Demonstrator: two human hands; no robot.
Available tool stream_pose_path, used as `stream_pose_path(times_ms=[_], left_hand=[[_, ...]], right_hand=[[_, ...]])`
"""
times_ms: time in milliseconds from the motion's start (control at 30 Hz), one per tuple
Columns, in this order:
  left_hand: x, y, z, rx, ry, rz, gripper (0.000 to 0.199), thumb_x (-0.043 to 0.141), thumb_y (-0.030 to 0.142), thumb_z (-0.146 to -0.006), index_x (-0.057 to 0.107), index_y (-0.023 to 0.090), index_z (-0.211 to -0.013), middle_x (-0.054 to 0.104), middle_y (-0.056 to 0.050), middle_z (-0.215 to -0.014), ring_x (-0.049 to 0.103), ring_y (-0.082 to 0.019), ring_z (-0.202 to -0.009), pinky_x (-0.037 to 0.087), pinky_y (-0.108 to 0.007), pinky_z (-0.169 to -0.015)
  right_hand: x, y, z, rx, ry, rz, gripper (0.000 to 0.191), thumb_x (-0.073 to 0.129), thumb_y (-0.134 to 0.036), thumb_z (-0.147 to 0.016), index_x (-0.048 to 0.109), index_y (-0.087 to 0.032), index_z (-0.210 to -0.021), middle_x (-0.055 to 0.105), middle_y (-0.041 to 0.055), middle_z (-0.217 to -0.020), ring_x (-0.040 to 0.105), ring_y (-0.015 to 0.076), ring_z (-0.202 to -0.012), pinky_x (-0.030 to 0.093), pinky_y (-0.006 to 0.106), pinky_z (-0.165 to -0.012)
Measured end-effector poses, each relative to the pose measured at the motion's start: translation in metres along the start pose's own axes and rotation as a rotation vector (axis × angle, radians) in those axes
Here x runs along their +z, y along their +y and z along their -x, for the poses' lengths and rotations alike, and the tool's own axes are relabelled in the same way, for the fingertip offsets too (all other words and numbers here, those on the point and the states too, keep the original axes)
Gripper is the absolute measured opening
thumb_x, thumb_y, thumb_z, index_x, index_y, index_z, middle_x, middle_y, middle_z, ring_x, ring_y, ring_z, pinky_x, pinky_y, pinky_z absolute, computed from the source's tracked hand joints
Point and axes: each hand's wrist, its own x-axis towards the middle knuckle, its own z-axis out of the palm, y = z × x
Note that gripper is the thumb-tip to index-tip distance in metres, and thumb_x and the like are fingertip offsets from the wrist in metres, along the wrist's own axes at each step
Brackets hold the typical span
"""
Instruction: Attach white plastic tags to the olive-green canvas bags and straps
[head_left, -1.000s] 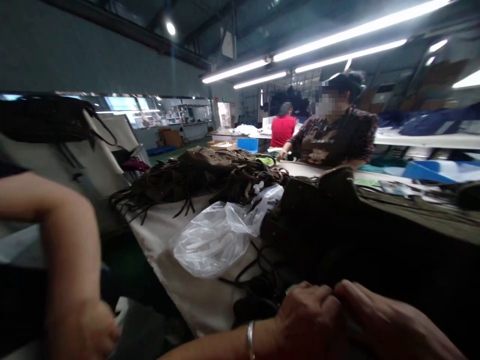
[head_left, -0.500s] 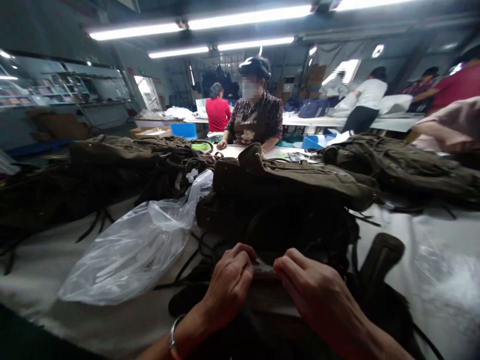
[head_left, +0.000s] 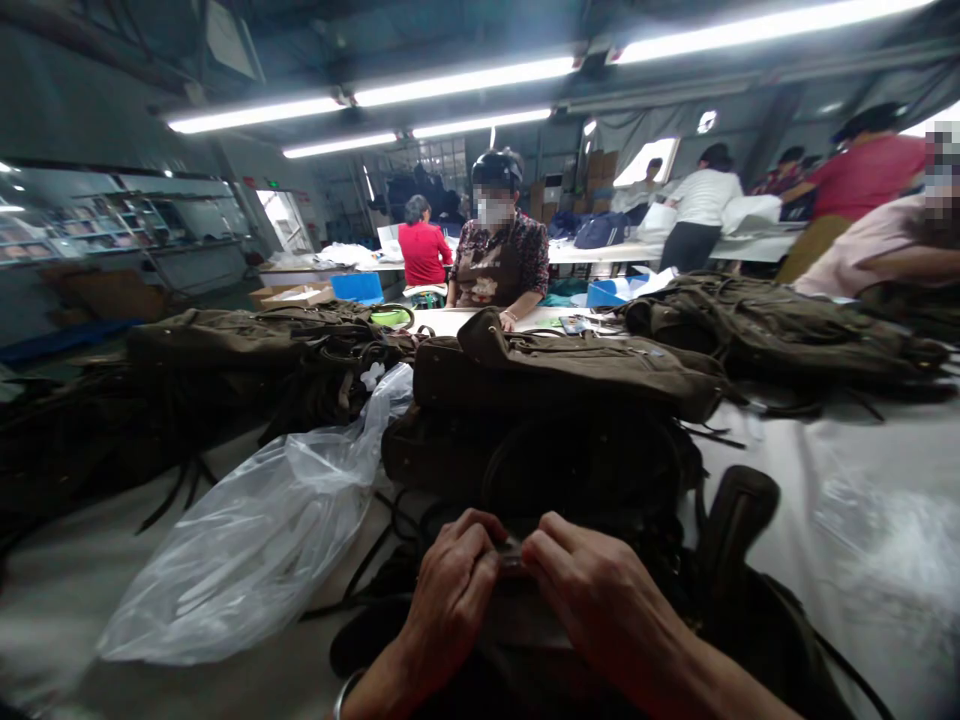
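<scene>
My left hand [head_left: 454, 590] and my right hand [head_left: 604, 595] are close together, each with fingers closed in a pinch. Between them runs the edge of a thin, clear plastic piece [head_left: 513, 562]; whether it is a small bag or a film cannot be made out. Below it lies a dark olive fabric bag [head_left: 787, 640], mostly in shadow, with a padded strap [head_left: 739, 515] sticking up at the right. Just beyond my hands, similar dark bags [head_left: 570, 375] are stacked flat. A large clear plastic bag [head_left: 262, 540] lies crumpled to the left of my left hand.
More olive bags [head_left: 217, 340] are piled at the left, and others [head_left: 795, 330] at the right. Crinkled clear plastic [head_left: 892, 530] lies on the pale tabletop at right. A co-worker in an apron [head_left: 495, 265] stands across the table. Loose straps trail over the surface.
My hands have drawn slightly closer together along the plastic edge. The view has tilted up and turned a little right. The co-worker opposite has shifted a hand on the table.
</scene>
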Motion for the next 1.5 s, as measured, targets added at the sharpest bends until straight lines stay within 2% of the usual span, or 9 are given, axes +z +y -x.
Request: stream_pose_path(times_ms=[167,267,500,733,867,1100,1267,1367,1500], left_hand=[[0.003,-0.002,-0.001,0.017,0.013,-0.011,0.023,0.037,0.022,-0.102,0.055,0.02,-0.086,0.061,-0.003,-0.105,0.056,-0.02,-0.099,0.039,-0.034,-0.089],[0.002,-0.004,0.001,0.041,-0.008,-0.038,0.02,0.043,0.023,-0.101,0.056,0.02,-0.087,0.061,-0.003,-0.104,0.056,-0.02,-0.099,0.04,-0.034,-0.09],[-0.012,-0.016,0.004,0.095,-0.111,0.076,0.013,0.055,0.012,-0.095,0.059,0.022,-0.101,0.062,-0.002,-0.112,0.058,-0.017,-0.107,0.043,-0.029,-0.094],[-0.011,-0.018,0.0,0.052,-0.02,0.095,0.022,0.065,0.009,-0.089,0.062,0.023,-0.105,0.059,-0.001,-0.117,0.059,-0.016,-0.109,0.044,-0.026,-0.094],[-0.01,-0.019,-0.001,0.048,-0.014,0.125,0.014,0.066,0.011,-0.089,0.067,0.022,-0.097,0.061,-0.001,-0.116,0.061,-0.016,-0.108,0.046,-0.024,-0.092],[-0.001,-0.024,0.004,0.172,0.022,0.043,0.018,0.052,0.019,-0.1,0.067,0.021,-0.091,0.065,-0.004,-0.112,0.065,-0.016,-0.098,0.05,-0.024,-0.083],[0.004,-0.031,0.004,0.328,0.054,-0.106,0.018,0.049,0.016,-0.099,0.066,0.022,-0.097,0.069,-0.006,-0.112,0.065,-0.02,-0.104,0.051,-0.028,-0.089],[0.004,-0.03,0.003,0.313,0.062,-0.082,0.018,0.051,0.01,-0.096,0.066,0.021,-0.096,0.071,-0.007,-0.107,0.066,-0.021,-0.103,0.052,-0.031,-0.092],[0.004,-0.028,0.004,0.268,0.08,-0.046,0.017,0.052,0.01,-0.094,0.065,0.02,-0.088,0.072,-0.008,-0.1,0.067,-0.022,-0.096,0.052,-0.029,-0.083]], right_hand=[[0.006,0.0,0.0,0.0,-0.012,-0.018,0.02,0.048,-0.006,-0.094,0.055,-0.021,-0.082,0.058,0.0,-0.08,0.055,0.0153,-0.065,0.031,0.029,-0.058],[0.013,0.0,-0.001,0.037,-0.09,-0.092,0.02,0.05,-0.002,-0.09,0.056,-0.02,-0.084,0.063,-0.0001,-0.079,0.061,0.0146,-0.065,0.033,0.027,-0.057],[0.02,-0.002,-0.008,0.211,-0.247,-0.316,0.022,0.053,-0.009,-0.093,0.052,-0.018,-0.113,0.073,0.0016,-0.082,0.07,0.0168,-0.069,0.038,0.023,-0.057],[0.024,-0.003,-0.011,0.216,-0.254,-0.288,0.023,0.052,-0.01,-0.092,0.052,-0.018,-0.113,0.075,0.004,-0.085,0.072,0.0191,-0.072,0.038,0.025,-0.058],[0.025,-0.003,-0.012,0.232,-0.243,-0.26,0.021,0.055,-0.01,-0.092,0.053,-0.019,-0.111,0.076,0.0049,-0.088,0.074,0.0222,-0.077,0.039,0.026,-0.06],[0.032,-0.002,-0.008,0.252,-0.227,-0.314,0.022,0.051,-0.008,-0.091,0.052,-0.019,-0.11,0.075,0.0049,-0.087,0.073,0.0203,-0.075,0.04,0.024,-0.059],[0.038,0.004,-0.004,0.226,-0.235,-0.357,0.021,0.045,-0.012,-0.093,0.051,-0.018,-0.112,0.075,0.0077,-0.092,0.073,0.0202,-0.078,0.044,0.024,-0.062],[0.037,0.002,-0.006,0.229,-0.234,-0.327,0.018,0.044,-0.012,-0.093,0.052,-0.018,-0.108,0.075,0.0091,-0.093,0.073,0.0212,-0.079,0.045,0.025,-0.063],[0.036,-0.004,-0.008,0.232,-0.237,-0.319,0.019,0.043,-0.011,-0.093,0.052,-0.019,-0.108,0.075,0.0079,-0.091,0.073,0.0212,-0.077,0.046,0.026,-0.062]])
